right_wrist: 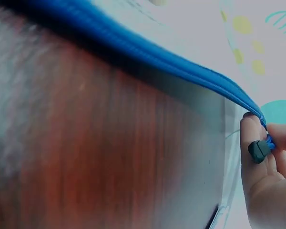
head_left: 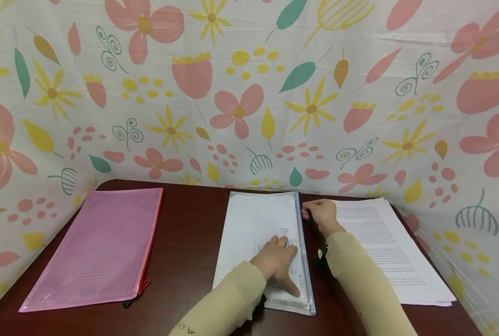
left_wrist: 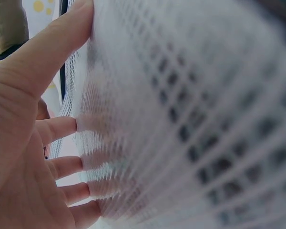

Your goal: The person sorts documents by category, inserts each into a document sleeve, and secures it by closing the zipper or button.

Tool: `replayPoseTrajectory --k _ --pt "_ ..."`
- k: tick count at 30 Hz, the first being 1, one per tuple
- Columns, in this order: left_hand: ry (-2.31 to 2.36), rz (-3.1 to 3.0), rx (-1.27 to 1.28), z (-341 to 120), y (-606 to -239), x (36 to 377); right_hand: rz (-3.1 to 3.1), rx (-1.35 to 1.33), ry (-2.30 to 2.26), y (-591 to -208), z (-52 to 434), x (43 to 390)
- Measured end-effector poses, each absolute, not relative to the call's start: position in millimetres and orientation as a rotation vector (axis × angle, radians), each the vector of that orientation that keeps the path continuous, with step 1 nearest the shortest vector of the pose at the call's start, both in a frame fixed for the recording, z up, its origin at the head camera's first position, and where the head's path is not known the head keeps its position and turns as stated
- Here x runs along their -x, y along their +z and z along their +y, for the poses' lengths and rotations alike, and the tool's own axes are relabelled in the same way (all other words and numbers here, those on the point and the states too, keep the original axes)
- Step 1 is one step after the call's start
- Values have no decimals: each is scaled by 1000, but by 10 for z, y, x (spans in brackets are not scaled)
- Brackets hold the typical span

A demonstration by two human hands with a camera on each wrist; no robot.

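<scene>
A white mesh zip pouch (head_left: pixel 253 233) with papers inside lies on the dark wooden table (head_left: pixel 186 242), its blue zip (head_left: pixel 301 242) along the right edge. My left hand (head_left: pixel 277 261) lies flat on the pouch with straight fingers (left_wrist: pixel 62 129) pressing the mesh (left_wrist: pixel 190 124). My right hand (head_left: pixel 321 213) is at the pouch's far right corner and pinches the dark zip puller (right_wrist: pixel 259 150) at the end of the blue zip (right_wrist: pixel 148 52).
A pink mesh pouch (head_left: pixel 102 247) with a red zip lies at the left of the table. A stack of printed sheets (head_left: pixel 388 247) lies to the right, under my right forearm. A flowered cloth (head_left: pixel 249 93) walls in the table behind and on both sides.
</scene>
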State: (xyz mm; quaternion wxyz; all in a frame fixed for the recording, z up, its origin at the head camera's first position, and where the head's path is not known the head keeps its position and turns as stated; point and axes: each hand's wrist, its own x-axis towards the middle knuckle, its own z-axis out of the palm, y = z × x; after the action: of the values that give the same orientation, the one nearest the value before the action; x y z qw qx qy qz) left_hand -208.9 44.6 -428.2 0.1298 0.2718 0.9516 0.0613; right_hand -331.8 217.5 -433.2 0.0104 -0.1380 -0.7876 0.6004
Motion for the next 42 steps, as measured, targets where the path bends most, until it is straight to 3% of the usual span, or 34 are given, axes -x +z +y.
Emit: replayPoseTrajectory --k 42 --pt "168 2776 -777 436 -4262 2076 -2282 505 1906 -4026 2000 3633"
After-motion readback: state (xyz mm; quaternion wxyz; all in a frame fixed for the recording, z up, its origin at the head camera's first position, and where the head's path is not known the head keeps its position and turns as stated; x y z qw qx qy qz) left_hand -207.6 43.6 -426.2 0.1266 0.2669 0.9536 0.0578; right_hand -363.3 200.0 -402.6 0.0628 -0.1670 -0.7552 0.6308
